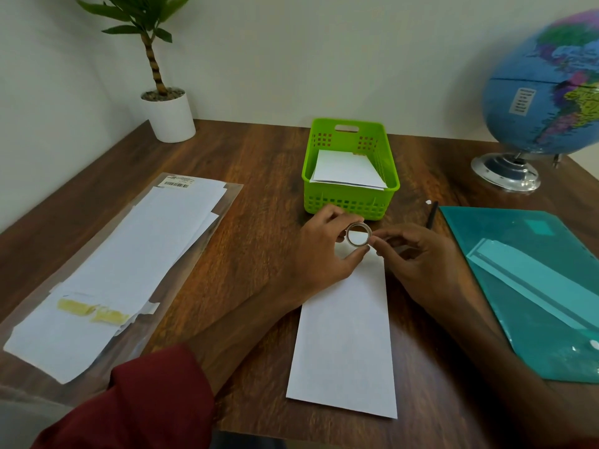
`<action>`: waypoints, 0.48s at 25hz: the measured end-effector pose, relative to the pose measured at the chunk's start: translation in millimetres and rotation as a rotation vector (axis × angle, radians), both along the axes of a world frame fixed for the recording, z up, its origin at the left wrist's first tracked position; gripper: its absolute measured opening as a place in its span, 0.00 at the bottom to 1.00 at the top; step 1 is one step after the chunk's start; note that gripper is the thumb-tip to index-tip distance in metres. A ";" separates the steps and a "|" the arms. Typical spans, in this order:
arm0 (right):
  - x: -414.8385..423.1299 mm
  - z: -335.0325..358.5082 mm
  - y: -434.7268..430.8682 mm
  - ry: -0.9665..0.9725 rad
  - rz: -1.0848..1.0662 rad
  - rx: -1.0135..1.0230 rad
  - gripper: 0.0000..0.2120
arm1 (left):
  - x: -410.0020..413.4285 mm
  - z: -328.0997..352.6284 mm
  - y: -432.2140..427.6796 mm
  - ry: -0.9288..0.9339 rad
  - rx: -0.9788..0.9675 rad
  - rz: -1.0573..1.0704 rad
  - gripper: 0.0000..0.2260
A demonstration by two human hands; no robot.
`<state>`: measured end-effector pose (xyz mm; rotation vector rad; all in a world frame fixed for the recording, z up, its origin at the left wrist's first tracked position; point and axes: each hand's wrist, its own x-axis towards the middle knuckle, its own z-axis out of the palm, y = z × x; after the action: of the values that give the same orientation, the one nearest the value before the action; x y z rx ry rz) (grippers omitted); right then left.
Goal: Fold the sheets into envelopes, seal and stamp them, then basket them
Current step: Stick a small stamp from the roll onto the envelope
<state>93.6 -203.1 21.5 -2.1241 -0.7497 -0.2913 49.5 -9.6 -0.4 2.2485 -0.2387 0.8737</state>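
Nearest on the wooden surface [259,176] lies a long white envelope [346,335], flat and lengthwise away from the person, its far end under the hands. It looks thin and light, likely to slide on the smooth wood and crease easily, so it is best held down flat near the flap end while sealing and lifted by its long edges.

Above that far end the left hand [321,251] grips a small roll of clear tape [358,234] between thumb and fingers, and the right hand [418,254] pinches at the roll's rim, fingers curled, probably seeking the tape's loose end. The roll is small, stiff and light; the tape will cling to fingers.

To the left lies a clear sleeve with white sheets [129,264]; to the right, a teal folder [531,286] and a dark pen [432,215].

Just beyond the hands stands the green basket [350,202], already holding white envelopes. Farther back are a potted plant [165,92] and a globe [544,92].
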 end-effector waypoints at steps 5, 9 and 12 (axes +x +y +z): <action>4.6 0.0 -1.3 -0.013 -0.005 -0.067 0.08 | -0.6 2.1 1.5 0.008 0.032 -0.007 0.21; 6.7 5.2 -2.2 0.022 -0.027 -0.091 0.07 | -0.8 4.1 -0.4 -0.003 0.015 -0.033 0.21; 3.3 7.7 -2.1 0.151 0.037 0.000 0.11 | -0.1 3.0 1.2 0.008 -0.018 -0.034 0.21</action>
<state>96.9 -205.2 29.3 -2.1028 -0.6994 -0.1096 49.4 -8.4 2.6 2.2243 -0.2629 0.8458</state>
